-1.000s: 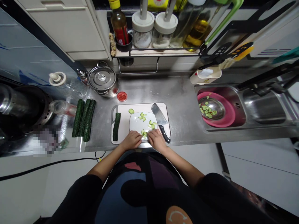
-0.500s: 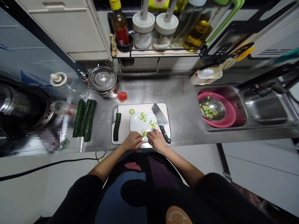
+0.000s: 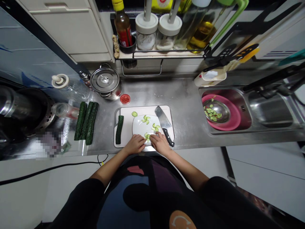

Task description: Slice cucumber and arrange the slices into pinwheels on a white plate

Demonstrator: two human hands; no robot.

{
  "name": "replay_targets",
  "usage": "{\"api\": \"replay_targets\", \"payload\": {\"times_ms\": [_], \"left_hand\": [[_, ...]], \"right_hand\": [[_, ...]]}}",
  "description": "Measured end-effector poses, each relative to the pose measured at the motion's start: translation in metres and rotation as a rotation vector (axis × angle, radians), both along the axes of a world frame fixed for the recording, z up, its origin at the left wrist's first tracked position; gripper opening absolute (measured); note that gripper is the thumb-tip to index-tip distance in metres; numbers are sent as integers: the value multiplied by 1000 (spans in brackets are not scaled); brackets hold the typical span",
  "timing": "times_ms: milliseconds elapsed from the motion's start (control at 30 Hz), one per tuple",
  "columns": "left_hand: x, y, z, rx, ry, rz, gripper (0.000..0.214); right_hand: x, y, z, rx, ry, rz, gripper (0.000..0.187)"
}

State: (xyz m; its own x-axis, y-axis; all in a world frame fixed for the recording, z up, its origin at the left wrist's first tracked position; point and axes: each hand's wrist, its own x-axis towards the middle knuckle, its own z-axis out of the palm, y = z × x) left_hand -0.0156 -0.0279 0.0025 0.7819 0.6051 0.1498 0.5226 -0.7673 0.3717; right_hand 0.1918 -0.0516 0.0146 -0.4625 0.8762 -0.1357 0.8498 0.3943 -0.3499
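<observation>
change: none — left hand (image 3: 135, 143), right hand (image 3: 161, 143) stay on cucumber slices (image 3: 147, 136) | grip: cannot tell

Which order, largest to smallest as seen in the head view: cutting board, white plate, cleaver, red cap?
1. cutting board
2. white plate
3. cleaver, longer than the plate but narrower, so it's close
4. red cap

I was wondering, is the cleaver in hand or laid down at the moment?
Laid down: the cleaver lies flat on the cutting board, right of the plate; left hand and right hand rest at the cucumber slices.
</observation>
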Motion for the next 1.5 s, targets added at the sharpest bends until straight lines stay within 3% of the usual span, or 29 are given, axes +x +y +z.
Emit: {"api": "replay_targets", "payload": {"times_ms": [1267,1400,1500], "left_hand": [[-3,0,2,-52,-52,-32,21],[-6,9,3,-36,-140,85,19],[-7,32,3,-21,-230,385,19]], "right_hand": [[0,0,1,25,20,-18,33],[3,0,0,36,44,-32,33],[4,2,0,55,79,-76,33]]}}
